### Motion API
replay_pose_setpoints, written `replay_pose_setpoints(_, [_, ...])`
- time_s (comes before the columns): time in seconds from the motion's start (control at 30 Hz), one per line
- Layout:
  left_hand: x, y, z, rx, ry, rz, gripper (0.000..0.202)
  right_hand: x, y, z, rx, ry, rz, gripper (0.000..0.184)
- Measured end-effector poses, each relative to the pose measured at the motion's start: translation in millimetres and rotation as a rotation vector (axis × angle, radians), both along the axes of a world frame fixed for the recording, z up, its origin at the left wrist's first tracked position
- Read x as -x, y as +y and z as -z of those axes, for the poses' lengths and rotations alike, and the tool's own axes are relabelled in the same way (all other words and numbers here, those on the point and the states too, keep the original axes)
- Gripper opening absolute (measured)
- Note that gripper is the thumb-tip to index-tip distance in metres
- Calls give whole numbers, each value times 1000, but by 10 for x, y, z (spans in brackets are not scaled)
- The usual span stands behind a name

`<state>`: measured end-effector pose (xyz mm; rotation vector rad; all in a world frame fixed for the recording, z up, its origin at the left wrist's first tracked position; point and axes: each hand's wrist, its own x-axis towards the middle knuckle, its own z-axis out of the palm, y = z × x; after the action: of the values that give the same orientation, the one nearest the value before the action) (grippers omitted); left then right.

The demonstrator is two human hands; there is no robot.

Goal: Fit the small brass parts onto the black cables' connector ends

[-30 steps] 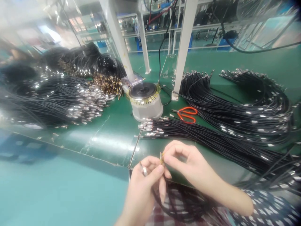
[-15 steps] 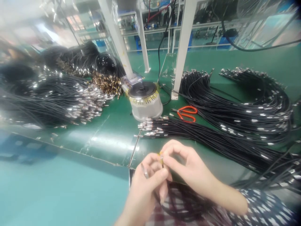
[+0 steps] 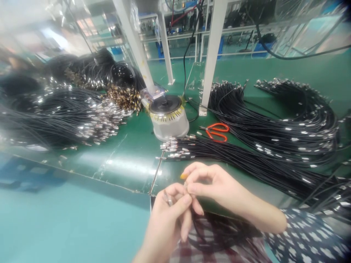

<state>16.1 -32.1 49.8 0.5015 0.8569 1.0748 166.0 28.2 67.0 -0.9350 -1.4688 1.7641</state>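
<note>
Where the two hands meet in front of the near edge of the green surface (image 3: 139,140), the left hand (image 3: 170,211) pinches a small pale part (image 3: 186,185); the right hand (image 3: 215,180) grips the same part between thumb and fingertip, the fingers hiding most of it; below, black cable (image 3: 219,228) loops over a checked garment (image 3: 189,254); along the near edge, toward the right, lies a straight bundle (image 3: 233,155), metal tips facing left; behind it rest orange-handled snips (image 3: 218,130); a white round unit (image 3: 171,128) stands just behind the tips; a curved bundle (image 3: 274,128) fills the right side; loose bundles (image 3: 60,117) cover the left end; white posts (image 3: 211,62) rise farther back.
</note>
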Motion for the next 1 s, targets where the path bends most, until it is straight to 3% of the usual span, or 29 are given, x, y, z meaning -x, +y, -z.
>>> replay_pose_setpoints(0.13, [12,10,20,25,-13,8,21,-6,42,12,3,13,-55,20])
replay_pose_setpoints(0.23, [25,15,31,43,32,-15,19,0,54,36,-4,12,13,26])
replay_pose_setpoints(0.43, [-1,18,15,39,159,-70,18,51,57,34,-104,-49,85,11])
replay_pose_setpoints(0.6, [4,23,8,16,254,-96,15,74,57,24,-141,-83,103,18])
replay_pose_setpoints(0.83, [42,27,43,1,362,-70,34,85,-34,63,-129,-63,94,13])
replay_pose_setpoints(1.0, [3,25,46,-10,389,-93,22,63,22,125,-185,-92,114,17])
